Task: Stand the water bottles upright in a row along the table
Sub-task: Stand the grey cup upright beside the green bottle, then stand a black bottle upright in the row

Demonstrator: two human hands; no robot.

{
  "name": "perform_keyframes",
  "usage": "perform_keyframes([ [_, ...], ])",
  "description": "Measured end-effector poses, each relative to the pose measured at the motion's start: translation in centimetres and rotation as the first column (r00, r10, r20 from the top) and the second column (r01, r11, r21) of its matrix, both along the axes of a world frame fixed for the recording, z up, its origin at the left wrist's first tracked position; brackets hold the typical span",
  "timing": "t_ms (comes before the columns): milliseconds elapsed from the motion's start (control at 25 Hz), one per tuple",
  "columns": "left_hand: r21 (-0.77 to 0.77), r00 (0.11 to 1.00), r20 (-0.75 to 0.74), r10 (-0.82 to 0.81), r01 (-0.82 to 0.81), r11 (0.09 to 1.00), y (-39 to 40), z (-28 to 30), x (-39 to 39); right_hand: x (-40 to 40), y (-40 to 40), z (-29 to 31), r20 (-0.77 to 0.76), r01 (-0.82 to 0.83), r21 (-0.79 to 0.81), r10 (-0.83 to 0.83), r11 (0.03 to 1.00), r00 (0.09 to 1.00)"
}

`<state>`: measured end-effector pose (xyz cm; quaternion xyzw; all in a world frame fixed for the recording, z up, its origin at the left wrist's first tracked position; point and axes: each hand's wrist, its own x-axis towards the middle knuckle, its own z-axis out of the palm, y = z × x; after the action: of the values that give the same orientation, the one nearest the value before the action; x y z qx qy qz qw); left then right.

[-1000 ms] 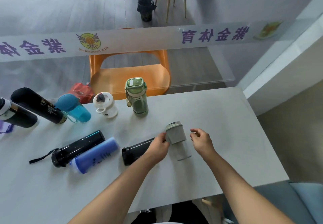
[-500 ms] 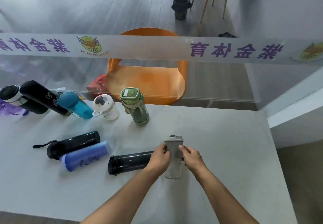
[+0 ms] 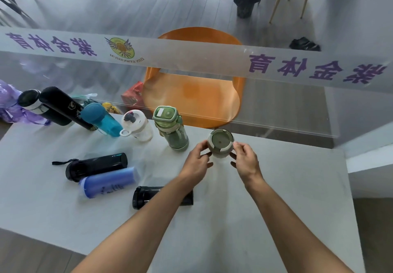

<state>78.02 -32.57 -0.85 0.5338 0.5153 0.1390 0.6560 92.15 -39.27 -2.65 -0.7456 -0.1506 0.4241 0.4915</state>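
At the far edge of the table (image 3: 265,198), about 12 o'clock from me, the grey-green bottle (image 3: 220,143) stands upright, and I see it almost straight down onto its round lid. My left hand (image 3: 196,162) curls at its 9 o'clock side and my right hand (image 3: 244,159) at its 3 o'clock side; the fingers (image 3: 238,145) are half open and cupped round the bottle. Whether the tips press the bottle or sit just off it I cannot tell.

At 9 o'clock from it, just beside, stands the green bottle (image 3: 172,129), then the white bottle (image 3: 137,127), the teal bottle (image 3: 101,119), the tall black bottle (image 3: 63,106) and the black bottle with a white band (image 3: 37,107), all in 1 line along the far edge.

At my 10 o'clock, 3 bottles lie on their sides: the dark bottle with a strap (image 3: 95,166), the blue bottle (image 3: 109,182) touching it, and the black bottle (image 3: 144,196) partly hidden under my left forearm.

Beyond the glass stands an orange chair (image 3: 191,94).
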Motion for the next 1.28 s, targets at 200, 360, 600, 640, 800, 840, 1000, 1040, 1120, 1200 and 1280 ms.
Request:
perform_keyframes([
  [200, 0.016, 0.999, -0.014, -0.03, 0.03, 0.999, 0.4, 0.1, 0.5, 0.1, 0.5, -0.5, 0.04, -0.017, 0.0, 0.017, 1.0, 0.999],
  [360, 0.022, 0.998, -0.01, -0.056, 0.056, 0.998, 0.6, 0.0, 0.2, -0.4, 1.0, -0.7, 0.053, -0.028, -0.017, 0.029, 0.999, 0.998],
  [600, 0.051, 0.997, 0.014, -0.079, 0.079, 0.996, 0.6, 0.7, -0.2, -0.5, 1.1, -0.7, 0.034, -0.014, -0.046, 0.016, 0.999, 0.999],
  [640, 0.047, 0.997, 0.007, -0.08, 0.08, 0.996, 0.6, 0.9, -0.3, -0.5, 1.2, -0.5, 0.035, -0.016, -0.064, 0.018, 0.998, 0.999],
  [800, 0.043, 0.983, -0.178, -0.046, 0.054, 0.998, 0.2, 1.2, -3.0, -1.6, 0.4, 1.2, 0.223, 0.077, -0.132, -0.046, 0.988, 0.974],
  [840, 0.091, 0.974, -0.226, -0.022, 0.044, 0.995, 0.0, 1.2, -4.8, -2.5, -0.2, 1.8, 0.329, 0.118, -0.088, -0.083, 0.989, 0.941],
  [1000, 0.307, 0.883, -0.466, 0.054, 0.104, 0.946, -2.4, 0.5, -14.3, -8.9, -2.8, 1.8, 0.589, -0.133, -0.064, 0.144, 0.989, 0.795],
  [1040, 0.33, 0.853, -0.514, 0.09, 0.1, 0.939, -2.9, 0.1, -16.7, -11.1, -3.2, 1.3, 0.601, -0.251, -0.131, 0.278, 0.959, 0.749],
  [1120, 0.288, 0.82, -0.548, 0.163, 0.002, 0.958, -3.4, -1.3, -20.4, -14.7, -3.6, 0.0, 0.629, -0.429, -0.303, 0.517, 0.851, 0.581],
  [1200, 0.071, 0.841, -0.504, 0.197, -0.187, 0.98, -3.4, -2.7, -22.4, -17.4, -4.2, -1.4, 0.617, -0.469, -0.477, 0.664, 0.743, 0.424],
  [1280, -0.117, 0.9, -0.396, 0.185, -0.249, 0.961, -3.1, -3.6, -23.2, -19.2, -4.9, -2.4, 0.568, -0.453, -0.568, 0.725, 0.688, 0.39],
])
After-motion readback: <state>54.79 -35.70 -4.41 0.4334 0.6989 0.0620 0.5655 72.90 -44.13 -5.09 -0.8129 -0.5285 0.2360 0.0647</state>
